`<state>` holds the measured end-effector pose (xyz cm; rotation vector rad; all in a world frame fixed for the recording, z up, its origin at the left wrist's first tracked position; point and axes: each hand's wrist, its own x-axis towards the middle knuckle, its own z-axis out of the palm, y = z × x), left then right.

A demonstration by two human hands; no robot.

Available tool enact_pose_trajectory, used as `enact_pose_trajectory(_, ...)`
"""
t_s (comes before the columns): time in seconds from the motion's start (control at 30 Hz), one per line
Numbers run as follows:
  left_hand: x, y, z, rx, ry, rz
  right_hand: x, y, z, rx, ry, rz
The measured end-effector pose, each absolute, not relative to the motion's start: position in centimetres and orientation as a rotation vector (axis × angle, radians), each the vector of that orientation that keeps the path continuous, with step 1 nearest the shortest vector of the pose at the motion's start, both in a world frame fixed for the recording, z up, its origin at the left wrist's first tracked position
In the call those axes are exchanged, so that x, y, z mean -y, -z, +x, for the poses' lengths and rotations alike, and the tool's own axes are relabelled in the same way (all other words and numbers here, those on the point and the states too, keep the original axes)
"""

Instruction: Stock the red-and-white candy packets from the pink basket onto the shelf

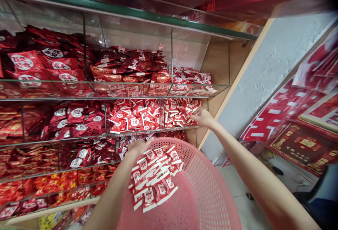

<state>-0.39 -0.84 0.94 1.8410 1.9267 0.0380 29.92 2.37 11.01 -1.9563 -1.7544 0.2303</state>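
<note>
Head view: the right hand [203, 117] reaches to the right end of a glass shelf, its fingertips at the bin packets [177, 112], while the left hand [139, 147] is at the far left of the basket's rim. That basket [215, 184], pink and pierced with holes, stands just below and in front of the shelf. Its own loose packets [148, 196], red with white edges, lie heaped toward its far left; much of the floor of it is bare.

To work well here, I would keep the basket close under the shelf and level, so that nothing drops between the two. The packets look light and soft, so a loose pinch at the white edges should do. The wrist is best kept above the glass lip [182, 128], and clear of the divider [162, 114].

Whether the right fingers are closed on a packet or merely rest against one, I cannot tell. The left hand's fingertips are hidden too, so its hold on the rim is uncertain. The near side of the basket is cut off by the lower edge, and the print on the packets is too small to read.
</note>
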Motion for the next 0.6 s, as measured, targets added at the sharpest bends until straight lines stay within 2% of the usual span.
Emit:
enact_pose_trajectory(0.23,1.0,-1.1,-0.3,-1.934,-0.041,1.834,-1.8,-12.6,30.2,1.601,-0.734,-1.778)
enact_pose_trajectory(0.47,1.1,-1.2,-0.2,-1.936,-0.061,1.807,-1.2,-11.9,30.3,1.511,-1.121,-1.599)
enact_pose_trajectory(0.6,1.1,-1.3,-0.1,-1.941,-0.051,1.808,-1.2,-11.4,30.4,1.489,-1.203,-1.525)
